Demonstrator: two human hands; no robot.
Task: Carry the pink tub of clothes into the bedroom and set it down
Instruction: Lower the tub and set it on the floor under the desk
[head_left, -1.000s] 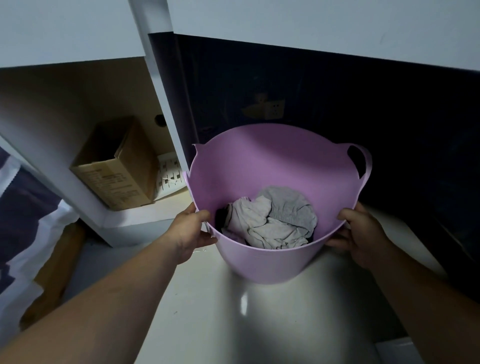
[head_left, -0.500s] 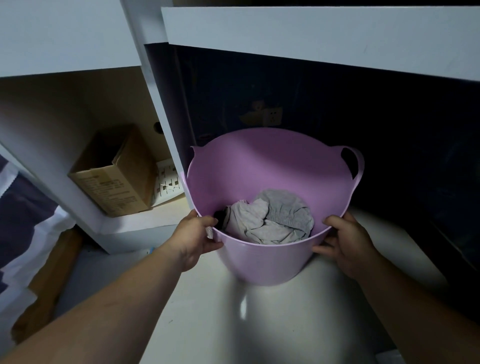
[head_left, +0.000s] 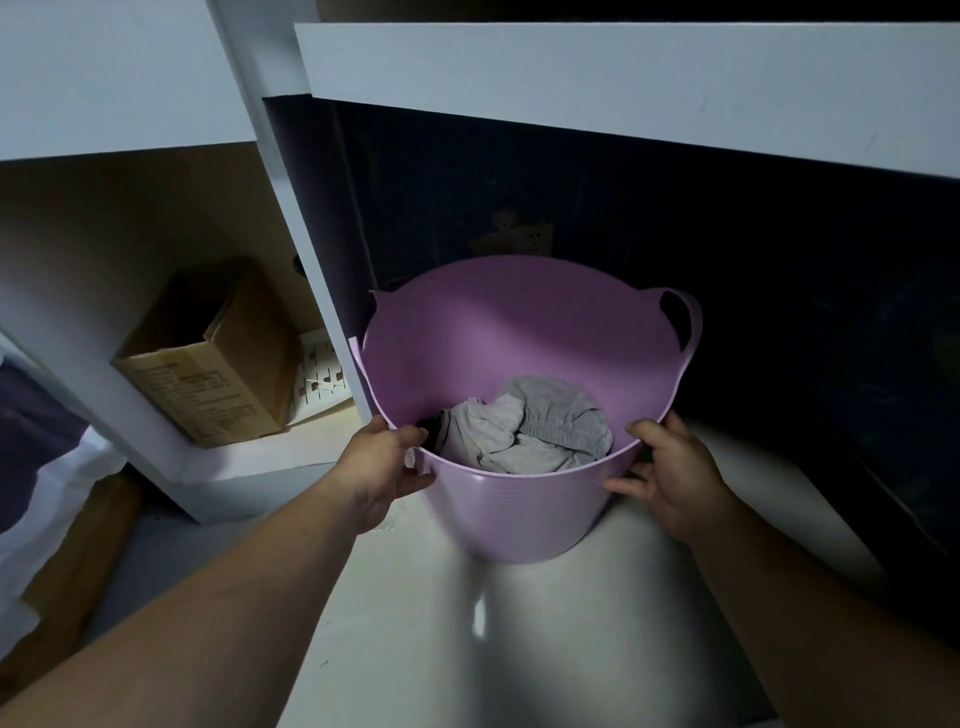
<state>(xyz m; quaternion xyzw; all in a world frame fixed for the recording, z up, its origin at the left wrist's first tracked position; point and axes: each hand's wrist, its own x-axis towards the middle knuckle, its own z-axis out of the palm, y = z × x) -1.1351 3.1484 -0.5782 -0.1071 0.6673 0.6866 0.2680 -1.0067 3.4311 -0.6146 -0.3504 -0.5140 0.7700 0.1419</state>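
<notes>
Pink tub (head_left: 519, 499): it stands upright on a white glossy surface (head_left: 415, 649), under a white shelf board (head_left: 623, 88), in front of a dark back panel (head_left: 727, 270).
Tub handles: 1 loop handle (head_left: 684, 325) shows on the far right rim of the tub; the other handle is only partly seen at the far left rim.
Clothes (head_left: 530, 426): grey crumpled pieces lie at the bottom of the tub, with a small dark piece beside them on the left.
Left hand (head_left: 382, 470): it grips the near left rim of the tub, the thumb over the edge and the fingers on the outer wall.
Right hand (head_left: 670, 470): it holds the near right side of the tub, the thumb at the rim and the fingers spread on the wall.
Cardboard box (head_left: 208, 358): it sits in the shelf compartment to the left of the tub, behind a white upright panel (head_left: 301, 218).
White patterned item (head_left: 322, 374): it is between the box and the tub; I cannot tell what it is.
</notes>
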